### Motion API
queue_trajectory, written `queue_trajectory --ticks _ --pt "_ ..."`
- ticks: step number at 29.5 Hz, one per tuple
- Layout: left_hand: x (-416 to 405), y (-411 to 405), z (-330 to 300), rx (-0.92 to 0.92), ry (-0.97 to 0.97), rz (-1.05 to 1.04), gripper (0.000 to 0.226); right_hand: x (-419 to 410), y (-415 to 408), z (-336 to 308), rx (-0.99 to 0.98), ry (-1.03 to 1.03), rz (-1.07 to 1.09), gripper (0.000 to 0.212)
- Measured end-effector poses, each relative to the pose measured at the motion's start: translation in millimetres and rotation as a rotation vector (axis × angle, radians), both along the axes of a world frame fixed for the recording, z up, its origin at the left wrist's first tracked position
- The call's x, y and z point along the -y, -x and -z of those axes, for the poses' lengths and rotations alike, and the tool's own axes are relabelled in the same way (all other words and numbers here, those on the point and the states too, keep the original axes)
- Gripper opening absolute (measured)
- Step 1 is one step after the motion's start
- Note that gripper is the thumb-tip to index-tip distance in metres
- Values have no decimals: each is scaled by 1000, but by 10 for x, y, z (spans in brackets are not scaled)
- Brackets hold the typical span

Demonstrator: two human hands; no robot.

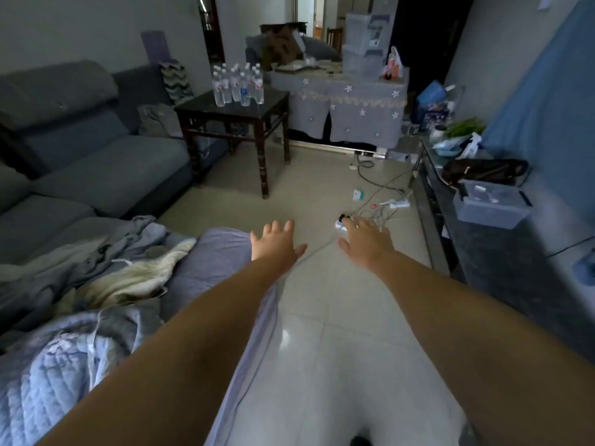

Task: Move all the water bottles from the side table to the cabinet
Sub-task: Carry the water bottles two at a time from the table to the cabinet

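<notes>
Both hands empty, fingers spread: left hand (275, 241), right hand (365, 241), stretched out low over the floor. Water bottles (237, 85) all stand upright, clustered toward the far-left corner of the side table (257, 106), well ahead and slightly left of my hands. I judge the left hand marginally nearer. Cabinet (483, 252) runs along my right, so each carry goes from ahead-left to the right. None moved yet, as far as I see.

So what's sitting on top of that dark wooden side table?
A cluster of clear water bottles stands upright on the dark side table, toward its back left. The front bottles hide those behind, so an exact count cannot be made.
</notes>
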State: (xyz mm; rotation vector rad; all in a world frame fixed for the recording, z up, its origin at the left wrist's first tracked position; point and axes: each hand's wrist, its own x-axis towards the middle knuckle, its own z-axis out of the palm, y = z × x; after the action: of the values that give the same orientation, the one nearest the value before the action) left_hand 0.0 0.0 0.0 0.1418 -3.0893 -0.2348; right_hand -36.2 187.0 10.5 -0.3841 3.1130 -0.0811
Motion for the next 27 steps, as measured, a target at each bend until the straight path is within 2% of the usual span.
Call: queue_trajectory --ticks 4,17,27 --pt "-122 520 36 38 -51 -19 64 -201 498 53 44 -15 -13 44" --pt "-703 2936 -188 23 -66 -80 61 -978 3175 -150 33 -70 -47 39" --pt "38 4790 -9 28 -40 -197 57 -200 5129 13 66 -49 -184 44"
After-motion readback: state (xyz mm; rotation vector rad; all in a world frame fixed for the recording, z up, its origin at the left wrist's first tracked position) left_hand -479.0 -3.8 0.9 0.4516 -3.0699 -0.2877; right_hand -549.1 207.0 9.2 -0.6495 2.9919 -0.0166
